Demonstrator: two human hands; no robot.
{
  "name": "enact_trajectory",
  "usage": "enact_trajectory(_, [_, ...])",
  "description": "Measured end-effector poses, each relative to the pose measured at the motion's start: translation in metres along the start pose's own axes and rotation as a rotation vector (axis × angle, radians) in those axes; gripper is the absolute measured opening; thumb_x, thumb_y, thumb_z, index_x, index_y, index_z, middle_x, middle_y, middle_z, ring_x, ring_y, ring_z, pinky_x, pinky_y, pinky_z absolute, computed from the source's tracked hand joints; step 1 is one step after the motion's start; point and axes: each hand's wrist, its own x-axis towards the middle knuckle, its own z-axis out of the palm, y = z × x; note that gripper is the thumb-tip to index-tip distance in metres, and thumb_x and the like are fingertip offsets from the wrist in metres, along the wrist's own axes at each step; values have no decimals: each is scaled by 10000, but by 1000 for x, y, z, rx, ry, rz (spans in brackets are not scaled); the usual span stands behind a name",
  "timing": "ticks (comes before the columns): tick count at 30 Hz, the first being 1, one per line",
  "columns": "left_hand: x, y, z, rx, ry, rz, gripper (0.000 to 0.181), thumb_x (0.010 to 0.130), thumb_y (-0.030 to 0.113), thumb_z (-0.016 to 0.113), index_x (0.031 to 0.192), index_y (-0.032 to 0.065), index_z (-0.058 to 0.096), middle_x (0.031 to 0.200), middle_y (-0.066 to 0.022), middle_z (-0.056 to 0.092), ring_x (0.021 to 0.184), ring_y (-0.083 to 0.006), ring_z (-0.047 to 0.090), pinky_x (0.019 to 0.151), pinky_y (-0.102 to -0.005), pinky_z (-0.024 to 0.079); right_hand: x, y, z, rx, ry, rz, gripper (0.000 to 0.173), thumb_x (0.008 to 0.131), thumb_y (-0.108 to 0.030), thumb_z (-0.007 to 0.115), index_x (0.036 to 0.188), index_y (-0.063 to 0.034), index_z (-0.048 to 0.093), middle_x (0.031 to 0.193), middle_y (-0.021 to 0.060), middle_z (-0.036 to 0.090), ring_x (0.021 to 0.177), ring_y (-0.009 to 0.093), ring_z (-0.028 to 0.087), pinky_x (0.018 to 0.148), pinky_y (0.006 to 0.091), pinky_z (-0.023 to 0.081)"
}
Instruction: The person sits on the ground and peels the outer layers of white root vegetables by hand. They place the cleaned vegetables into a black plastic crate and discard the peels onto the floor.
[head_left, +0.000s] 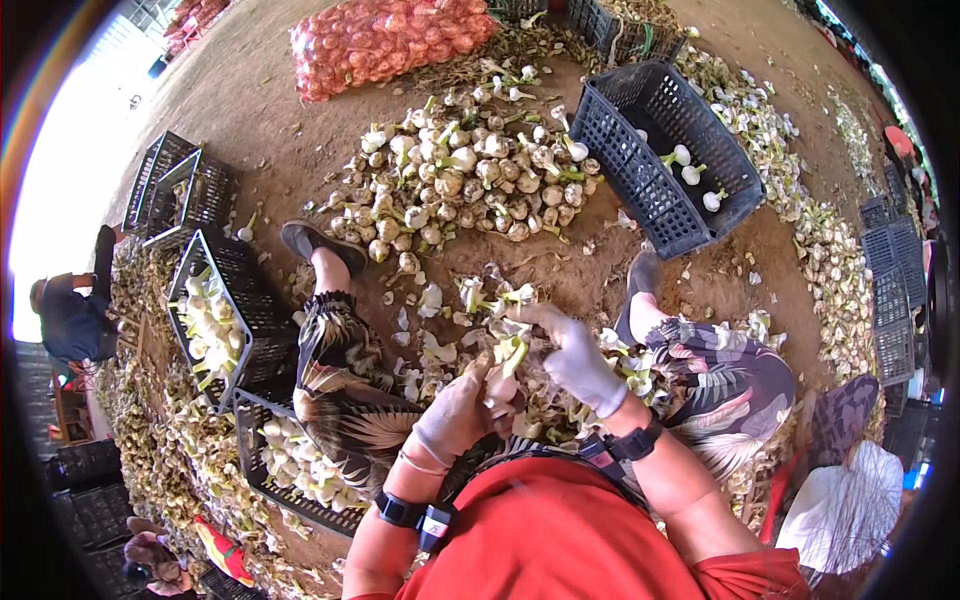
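Observation:
My left hand (459, 409), in a pale work glove, grips a garlic bulb (501, 384) with a green-yellow stem pointing up and to the right. My right hand (576, 356), also gloved, is just right of the stem, its fingers bent over peeled skins; whether it pinches a piece of skin is blurred. Loose garlic skins (431, 349) lie on the ground beneath both hands. Beyond my feet spreads a heap of untrimmed garlic bulbs (472, 172). At its right, a black plastic crate (637, 176) holds several white bulbs (691, 174).
Two crates of cleaned garlic, one (259, 330) beside my leg and one (259, 469) nearer me, stand at left. A red mesh sack of bulbs (390, 41) lies beyond the heap. Co-workers (75, 315) are at far left and lower left. A white seat (847, 510) is at lower right.

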Motion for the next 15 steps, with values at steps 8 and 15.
enact_trajectory(8, [24,-14,-2,422,520,583,206,1026,151,604,1181,30,665,1020,-12,695,852,-93,625,743,-233,489,-7,12,21,356,136,360,247,874,81,544,1046,14,708,835,8,685,737,76,606,682,242,487])
enact_trajectory(15, [-30,-3,69,1678,479,1085,161,804,43,745,923,33,638,877,-159,634,808,-399,607,730,-418,509,-5,69,1,1022,401,549,246,995,-250,656,1086,-24,686,930,80,703,824,208,668,734,370,555])
